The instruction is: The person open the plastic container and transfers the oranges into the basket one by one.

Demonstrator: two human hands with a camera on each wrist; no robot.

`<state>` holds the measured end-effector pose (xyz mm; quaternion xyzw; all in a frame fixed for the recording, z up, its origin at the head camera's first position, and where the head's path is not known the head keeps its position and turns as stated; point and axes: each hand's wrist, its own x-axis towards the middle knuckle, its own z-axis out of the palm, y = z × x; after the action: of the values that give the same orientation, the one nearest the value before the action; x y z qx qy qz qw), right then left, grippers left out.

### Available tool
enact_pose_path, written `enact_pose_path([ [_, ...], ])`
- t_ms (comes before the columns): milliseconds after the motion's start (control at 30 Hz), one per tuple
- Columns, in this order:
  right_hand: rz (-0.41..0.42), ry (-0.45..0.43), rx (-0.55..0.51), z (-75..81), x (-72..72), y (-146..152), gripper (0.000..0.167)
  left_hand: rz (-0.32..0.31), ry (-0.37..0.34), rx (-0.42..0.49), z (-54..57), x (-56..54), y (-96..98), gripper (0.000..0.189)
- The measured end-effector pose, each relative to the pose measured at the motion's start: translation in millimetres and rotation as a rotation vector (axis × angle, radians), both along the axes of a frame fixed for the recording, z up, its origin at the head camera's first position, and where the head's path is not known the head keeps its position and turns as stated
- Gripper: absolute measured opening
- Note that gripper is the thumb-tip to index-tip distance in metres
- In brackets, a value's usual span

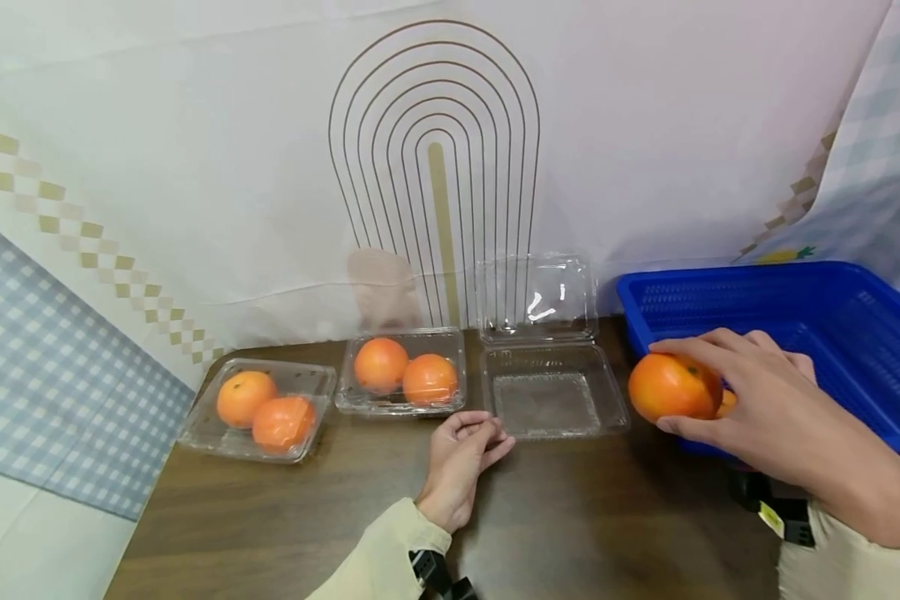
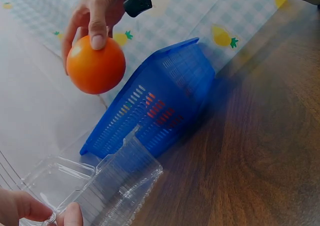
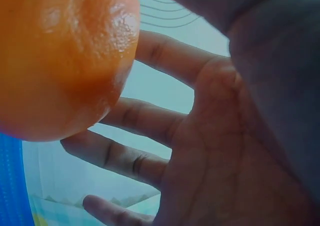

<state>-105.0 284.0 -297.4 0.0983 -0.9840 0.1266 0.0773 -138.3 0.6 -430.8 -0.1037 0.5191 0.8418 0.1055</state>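
Note:
My right hand [image 1: 757, 400] grips an orange [image 1: 675, 387] between thumb and fingers, held up by the near left corner of the blue basket [image 1: 810, 275]. In the right wrist view the orange [image 3: 65, 61] fills the upper left, with the little finger off it. An empty clear plastic clamshell box [image 1: 555, 400] lies on the table with its lid raised against the wall. My left hand [image 1: 461, 467] pinches that box's near left corner; the left wrist view shows thumb and finger together on the box edge [image 2: 125, 186].
To the left stand two closed clear boxes, the middle box [image 1: 345, 400] and the far-left box [image 1: 210, 442], each with two oranges. More orange fruit shows through the basket's slots [image 2: 162, 113]. A cloth-covered wall [image 1: 255, 167] rises behind the wooden table [image 1: 555, 533].

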Motion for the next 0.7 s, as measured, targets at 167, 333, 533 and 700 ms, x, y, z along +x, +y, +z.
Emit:
enact_pose_path([
  [167,-0.027,-0.039,0.008,-5.0,0.1,8.9,0.073,0.007,0.003,0.0,-1.4,0.3,1.9,0.022],
  [333,-0.038,-0.04,0.014,-7.0,-0.8,13.4,0.074,0.008,0.002,-0.006,-1.6,0.1,1.9,0.024],
  [533,-0.062,-0.043,0.015,-6.8,0.8,19.5,0.077,0.006,0.007,-0.008,-1.0,-0.3,1.7,0.024],
  [700,-0.101,-0.09,0.03,-5.6,1.6,21.7,0.081,0.005,-0.006,-0.007,-1.8,0.0,0.8,0.025],
])
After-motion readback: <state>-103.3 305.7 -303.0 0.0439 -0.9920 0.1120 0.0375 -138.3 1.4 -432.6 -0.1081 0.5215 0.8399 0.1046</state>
